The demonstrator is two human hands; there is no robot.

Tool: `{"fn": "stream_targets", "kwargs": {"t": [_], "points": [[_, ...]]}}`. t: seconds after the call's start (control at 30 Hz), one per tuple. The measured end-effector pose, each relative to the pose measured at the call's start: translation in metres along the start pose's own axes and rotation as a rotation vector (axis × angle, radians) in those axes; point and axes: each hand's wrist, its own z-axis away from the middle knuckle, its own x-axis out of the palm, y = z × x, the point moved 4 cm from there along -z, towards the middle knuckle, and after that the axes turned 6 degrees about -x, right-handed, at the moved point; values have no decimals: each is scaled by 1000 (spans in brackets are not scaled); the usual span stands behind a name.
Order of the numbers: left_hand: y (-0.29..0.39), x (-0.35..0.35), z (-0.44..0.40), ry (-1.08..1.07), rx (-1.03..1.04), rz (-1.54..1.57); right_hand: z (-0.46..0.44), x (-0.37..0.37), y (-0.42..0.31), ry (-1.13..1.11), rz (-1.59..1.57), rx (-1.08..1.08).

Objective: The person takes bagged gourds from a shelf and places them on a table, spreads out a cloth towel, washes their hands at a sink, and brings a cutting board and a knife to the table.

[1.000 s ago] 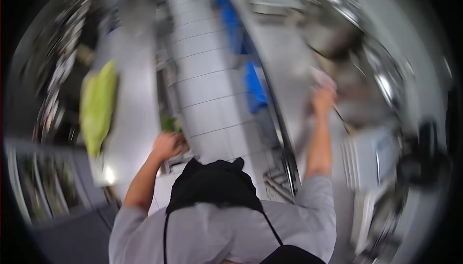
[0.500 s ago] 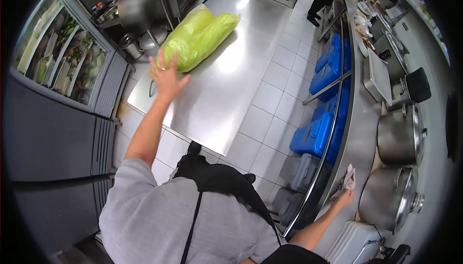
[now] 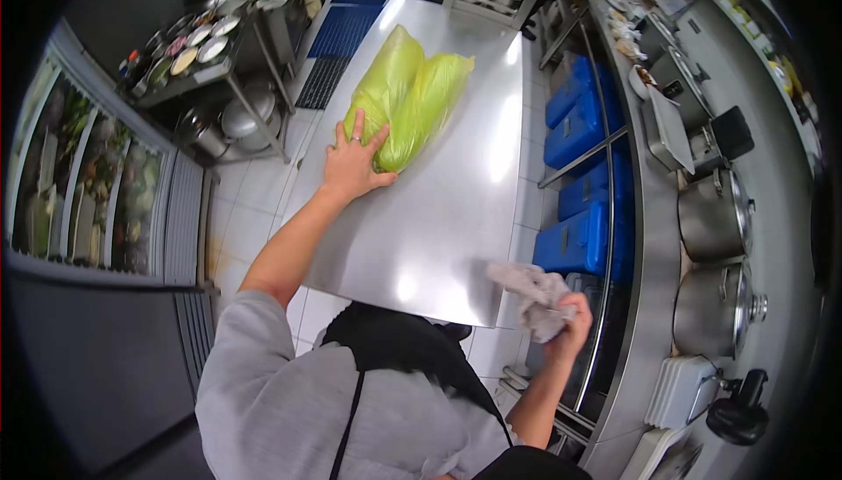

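A glass-fronted fridge (image 3: 92, 177) stands beside white floor tiles (image 3: 250, 217)

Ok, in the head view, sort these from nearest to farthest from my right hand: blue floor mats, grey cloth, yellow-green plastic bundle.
1. Grey cloth: held in your right hand.
2. Yellow-green plastic bundle: on the table, ahead and left.
3. Blue floor mats: left of the table's far end.

Free passage runs across the surface (image 3: 430, 239) at frame centre. The yellow-green bundle (image 3: 410, 99) blocks the upper centre.
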Motion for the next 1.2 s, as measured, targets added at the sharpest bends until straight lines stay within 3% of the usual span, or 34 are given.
{"fn": "stream_targets", "kwargs": {"t": [0.23, 0.37, 0.4, 0.47, 0.53, 0.6, 0.7, 0.8, 0.87, 0.9, 0.97, 1.03, 1.1, 1.2], "points": [[2, 12, -104, -7, 132, -8, 3, 138, 25, -407, 161, 26], [13, 7, -139, -143, 56, -28, -4, 184, 23, -623, 793, -72], [22, -2, -134, -96, 66, -8, -7, 189, 20, -664, 875, -257], [49, -8, -112, -22, 274, 178, -11, 189, 14, -651, 854, -246], [78, -5, -62, -358, 700, 775, -16, 190, 2, -581, 808, -307], [94, -20, 6, -847, 879, 1004, -26, 191, -17, -600, 841, -332], [89, -6, 45, -1351, 722, 936, -42, 185, -41, -522, 809, -336], [71, -2, 32, -1155, 591, 1004, -51, 179, -56, -461, 747, -266], [77, -53, 37, -729, 689, 1141, -53, 188, -75, -445, 686, -226], [82, -79, 42, -506, 731, 1195, -52, 192, -76, -478, 681, -304], [103, -99, 56, -373, 831, 1235, -48, 203, -78, -542, 671, -466], [109, -101, 63, -357, 805, 1197, -46, 213, -87, -507, 744, -574], [109, -90, 68, -458, 651, 1089, -47, 211, -96, -436, 869, -634], [95, -89, 64, -304, 622, 1136, -51, 199, -98, -457, 1036, -487]]}}
